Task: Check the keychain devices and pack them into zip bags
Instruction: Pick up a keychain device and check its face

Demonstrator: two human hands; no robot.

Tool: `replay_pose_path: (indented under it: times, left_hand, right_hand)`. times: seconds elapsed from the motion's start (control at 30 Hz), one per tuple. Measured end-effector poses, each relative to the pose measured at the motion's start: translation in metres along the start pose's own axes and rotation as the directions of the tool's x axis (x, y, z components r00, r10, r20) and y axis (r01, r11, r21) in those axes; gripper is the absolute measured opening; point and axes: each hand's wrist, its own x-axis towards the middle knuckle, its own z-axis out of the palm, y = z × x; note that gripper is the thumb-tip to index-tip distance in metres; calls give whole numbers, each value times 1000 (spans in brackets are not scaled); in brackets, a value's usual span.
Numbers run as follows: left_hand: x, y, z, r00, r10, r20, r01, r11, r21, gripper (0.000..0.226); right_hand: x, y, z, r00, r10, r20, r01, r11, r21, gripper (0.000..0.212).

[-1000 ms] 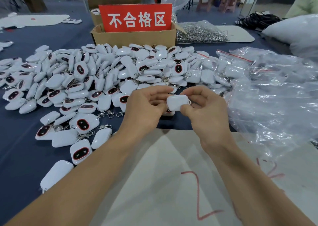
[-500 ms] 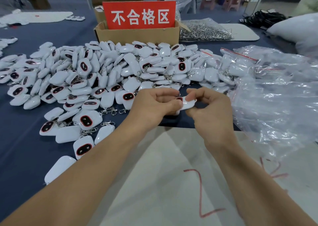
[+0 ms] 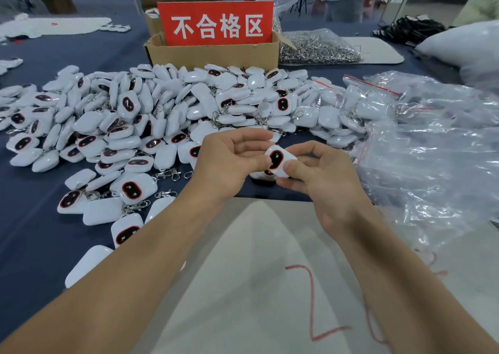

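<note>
A white keychain device (image 3: 278, 162) with a dark red-rimmed oval window is held between both hands above the table's near middle, window side up. My left hand (image 3: 232, 162) pinches its left edge with the thumb. My right hand (image 3: 324, 175) grips its right side with thumb and fingers. Behind the hands a big pile of the same white devices (image 3: 151, 116) with metal clasps spreads over the blue cloth. A heap of clear zip bags (image 3: 432, 148) with red seal strips lies on the right.
A cardboard box (image 3: 213, 52) with a red sign (image 3: 216, 23) stands behind the pile. A bag of metal clasps (image 3: 316, 48) lies to its right. A white sheet (image 3: 256, 286) with red marks lies under my forearms. A person stands at the far back.
The device has been turned over in my hands: its plain white back showed before, now its dark window faces up. Both hands stayed in about the same place.
</note>
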Motion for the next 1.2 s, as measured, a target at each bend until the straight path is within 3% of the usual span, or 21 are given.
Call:
replay_pose_path:
  times: [0.3,0.43,0.53,0.67,0.73,0.77,0.83,0.87,0.93,1.0,1.1,1.13,1.2]
  left_hand:
    - [-3,1,-1,1000,14,-11,-14,1000,10,39]
    - [-5,-1,1,1000,-4,8,3,992,128,30]
    - [-8,-2,4,999,-23,31,16,979,205,22]
    - [-6,0,4,996,-89,-23,91,989,116,11]
    - [-6,1,5,993,-103,-59,110,986,128,17]
    - [-6,3,5,992,-105,-72,113,986,122,22]
    - [-6,5,4,989,-109,-95,118,989,93,30]
    - [-5,6,3,989,-109,-103,118,990,84,34]
    - [-3,6,2,988,-112,-107,121,989,79,36]
    - [-3,4,2,988,-114,-100,123,989,85,35]
    - [-1,1,0,988,-120,-96,129,987,95,29]
    - [0,0,-1,987,-121,-107,132,986,99,26]
    - [2,-2,-2,980,-126,-153,141,986,86,22]
  right_hand:
    - [3,1,-4,998,-15,60,21,994,-104,18]
    - [1,3,-2,993,-115,11,114,968,-225,22]
    - [-3,3,1,945,-327,-4,283,824,-491,20]
    - [-15,-11,-5,827,-562,-7,384,576,-722,32]
    - [-18,-23,-20,752,-652,-99,265,437,-860,44]
    - [-20,-28,-29,758,-642,-121,145,345,-927,53]
    - [-22,-33,-48,863,-485,-143,-79,151,-985,64]
    - [-22,-33,-55,900,-397,-180,-144,120,-982,58]
    - [-19,-32,-58,905,-370,-211,-139,211,-967,33]
    - [-16,-30,-54,849,-482,-215,4,414,-910,16]
    - [-15,-24,-40,824,-523,-215,212,639,-740,24]
    - [-16,-23,-37,778,-580,-241,259,646,-718,26]
    - [-22,-23,-30,570,-771,-283,408,565,-717,29]
